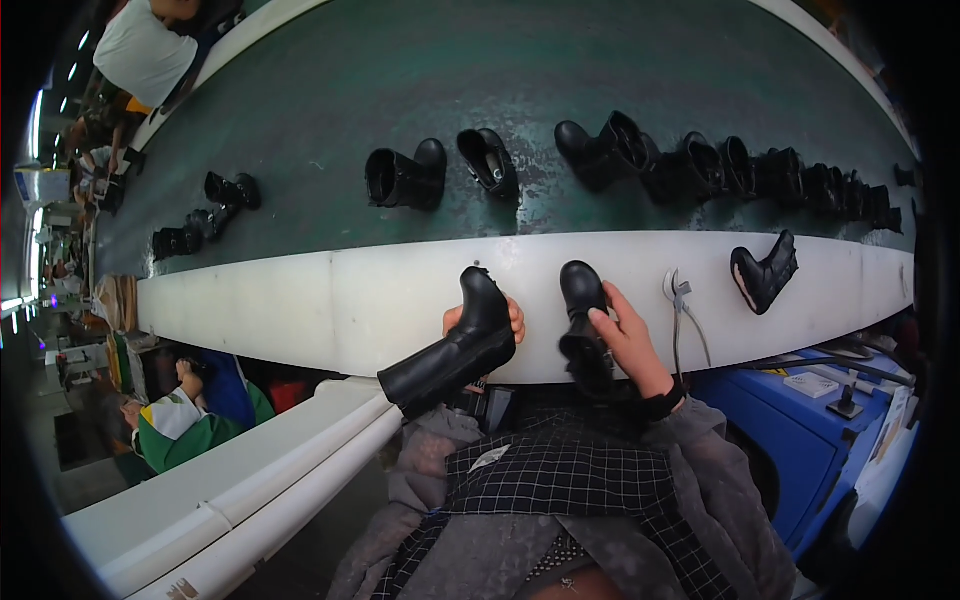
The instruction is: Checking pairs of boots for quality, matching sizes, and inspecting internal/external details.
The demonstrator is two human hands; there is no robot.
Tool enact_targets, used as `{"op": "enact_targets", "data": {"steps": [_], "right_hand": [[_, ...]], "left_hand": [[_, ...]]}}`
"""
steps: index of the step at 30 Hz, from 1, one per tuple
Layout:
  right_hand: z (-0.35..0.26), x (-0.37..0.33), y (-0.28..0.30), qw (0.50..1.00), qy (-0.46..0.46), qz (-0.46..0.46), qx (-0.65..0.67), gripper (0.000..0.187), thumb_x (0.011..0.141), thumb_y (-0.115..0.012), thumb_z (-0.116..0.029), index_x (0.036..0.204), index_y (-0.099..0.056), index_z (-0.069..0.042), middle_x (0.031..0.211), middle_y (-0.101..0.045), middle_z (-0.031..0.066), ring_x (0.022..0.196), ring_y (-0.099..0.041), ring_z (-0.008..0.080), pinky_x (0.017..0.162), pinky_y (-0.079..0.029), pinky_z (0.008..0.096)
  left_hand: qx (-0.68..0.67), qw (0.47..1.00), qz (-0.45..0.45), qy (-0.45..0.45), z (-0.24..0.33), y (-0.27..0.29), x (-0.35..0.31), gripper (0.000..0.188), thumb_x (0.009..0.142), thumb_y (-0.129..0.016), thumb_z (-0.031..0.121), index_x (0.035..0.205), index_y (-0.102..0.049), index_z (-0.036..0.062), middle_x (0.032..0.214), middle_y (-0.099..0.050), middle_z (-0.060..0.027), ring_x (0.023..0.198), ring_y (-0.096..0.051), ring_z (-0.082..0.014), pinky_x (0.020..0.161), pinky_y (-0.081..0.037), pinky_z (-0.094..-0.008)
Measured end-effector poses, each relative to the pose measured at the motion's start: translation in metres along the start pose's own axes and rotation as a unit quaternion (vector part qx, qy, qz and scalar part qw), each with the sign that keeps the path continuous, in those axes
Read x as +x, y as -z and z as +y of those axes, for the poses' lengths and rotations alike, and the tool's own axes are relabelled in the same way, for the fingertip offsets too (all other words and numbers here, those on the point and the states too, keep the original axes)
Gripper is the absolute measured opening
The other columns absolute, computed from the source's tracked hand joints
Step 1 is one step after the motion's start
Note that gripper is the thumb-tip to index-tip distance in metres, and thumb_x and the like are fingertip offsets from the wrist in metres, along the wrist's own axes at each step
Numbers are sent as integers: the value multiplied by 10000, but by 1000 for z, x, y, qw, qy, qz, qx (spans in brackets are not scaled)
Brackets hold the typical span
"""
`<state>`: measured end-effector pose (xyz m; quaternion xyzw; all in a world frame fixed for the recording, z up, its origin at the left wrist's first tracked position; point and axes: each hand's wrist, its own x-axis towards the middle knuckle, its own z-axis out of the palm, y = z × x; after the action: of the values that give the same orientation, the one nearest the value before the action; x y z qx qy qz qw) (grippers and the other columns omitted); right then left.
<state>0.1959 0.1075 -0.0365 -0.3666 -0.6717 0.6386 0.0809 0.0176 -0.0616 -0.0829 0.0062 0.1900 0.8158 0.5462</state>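
Observation:
I hold a smooth black boot (478, 335) in my left hand (516, 322). Its toe points away from me and its shaft slants down to the left; the hand is mostly behind it, with fingers showing on both sides. My right hand (634, 345) grips a second black boot (582, 292) by its side, thumb on top and toe pointing away. That boot's lower part looks dark and blurred. Both boots are over the near white ledge. Right of my right hand, metal pincers (679, 291) lie on the ledge, and beyond them rests another black boot (766, 273) with a pale sole edge.
Beyond the white ledge (300, 300) runs a green belt (500, 80) carrying several black boots, including a pair (408, 174) and a long row (770, 175) to the right. A blue machine (790, 430) stands at right, white pipes (250, 510) at left. Other people (190, 420) sit at left.

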Motion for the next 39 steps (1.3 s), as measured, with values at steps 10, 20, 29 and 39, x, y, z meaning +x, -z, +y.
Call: {"op": "enact_targets", "data": {"steps": [10,20,29,39], "right_hand": [[-9,18,-35,975,12,-7,-220,834,593,-788,-378,1219,-469,71,1044,-576,243,962,-575,357,833,-459,403],[3,18,-2,989,-103,-42,-100,578,567,-810,-295,953,-536,37,880,-579,125,753,-599,234,644,-485,329],[-14,3,2,905,-162,-17,393,408,838,-617,-290,1116,-530,-5,1016,-616,92,838,-635,179,715,-550,315],[-37,-5,-28,847,-173,41,502,378,883,-570,-296,1160,-524,-43,1084,-600,86,984,-600,190,812,-540,349]], "left_hand": [[-56,986,157,-27,13,1,-27,501,873,-489,374,1143,-515,-47,1096,-543,-271,943,-558,-355,782,-492,-446],[-118,969,183,-120,35,-44,-37,395,857,-561,141,1209,-490,-21,1234,-554,-161,1150,-532,-310,996,-427,-500],[-112,937,303,-131,8,-47,-30,476,795,-642,210,1197,-479,13,1226,-524,-156,1159,-502,-319,1003,-413,-522],[-48,934,333,-119,-12,-67,-25,449,809,-625,243,1164,-486,6,1178,-547,-147,1105,-538,-294,981,-438,-505]]}}
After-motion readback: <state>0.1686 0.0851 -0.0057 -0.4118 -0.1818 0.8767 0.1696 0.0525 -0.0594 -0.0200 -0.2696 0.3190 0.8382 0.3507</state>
